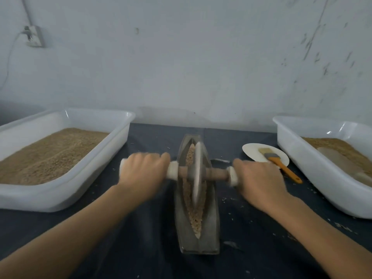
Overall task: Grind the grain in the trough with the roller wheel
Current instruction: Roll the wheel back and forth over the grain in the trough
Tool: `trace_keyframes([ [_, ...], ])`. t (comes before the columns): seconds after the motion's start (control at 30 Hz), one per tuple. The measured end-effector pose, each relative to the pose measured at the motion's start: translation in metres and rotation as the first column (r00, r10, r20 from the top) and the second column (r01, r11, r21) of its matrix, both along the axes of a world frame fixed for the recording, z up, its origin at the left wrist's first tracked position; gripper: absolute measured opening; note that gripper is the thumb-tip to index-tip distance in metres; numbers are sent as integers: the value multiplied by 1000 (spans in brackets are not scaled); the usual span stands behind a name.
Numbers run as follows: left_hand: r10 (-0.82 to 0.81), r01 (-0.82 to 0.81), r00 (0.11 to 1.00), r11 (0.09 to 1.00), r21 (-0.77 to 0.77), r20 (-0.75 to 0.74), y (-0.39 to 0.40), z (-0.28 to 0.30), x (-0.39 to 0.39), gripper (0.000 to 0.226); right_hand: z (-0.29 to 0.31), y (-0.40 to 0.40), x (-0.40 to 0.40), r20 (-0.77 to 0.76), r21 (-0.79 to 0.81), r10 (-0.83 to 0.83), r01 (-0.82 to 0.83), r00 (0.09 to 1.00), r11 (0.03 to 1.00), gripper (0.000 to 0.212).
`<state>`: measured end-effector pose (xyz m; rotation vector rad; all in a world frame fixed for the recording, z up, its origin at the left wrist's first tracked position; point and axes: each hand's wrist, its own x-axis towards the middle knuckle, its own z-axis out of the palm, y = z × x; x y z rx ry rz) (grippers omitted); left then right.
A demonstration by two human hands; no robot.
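The left hand (142, 171) has its fingers (150, 157) wrapped round the padded axle end. Just inboard of them the roller wheel (196, 174) stands in the trough (198, 241), on the grain (198, 218). The right hand (259, 181) grips the other end. Equal downward pressure from both should keep the wheel upright and centred.

Ahead of me at twelve o'clock stands a pale, scuffed wall (191, 57), flatly lit. At ten o'clock a socket (34, 36) hangs on it, a cable (9, 57) trailing down. Beneath me lies a dark table covering (153, 258).
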<state>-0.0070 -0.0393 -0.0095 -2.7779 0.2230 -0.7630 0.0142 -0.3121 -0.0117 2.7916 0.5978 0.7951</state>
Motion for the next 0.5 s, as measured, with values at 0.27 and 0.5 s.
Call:
trace_keyframes([
  [0.27,-58,62,997,997,56,-57,1,18,-62,55,0,-9,-35,-66,48,26,-23,997,999,58],
  [0.5,49,-48,999,997,-64,16,2,3,75,19,7,27,78,33,60,-145,143,989,988,22],
])
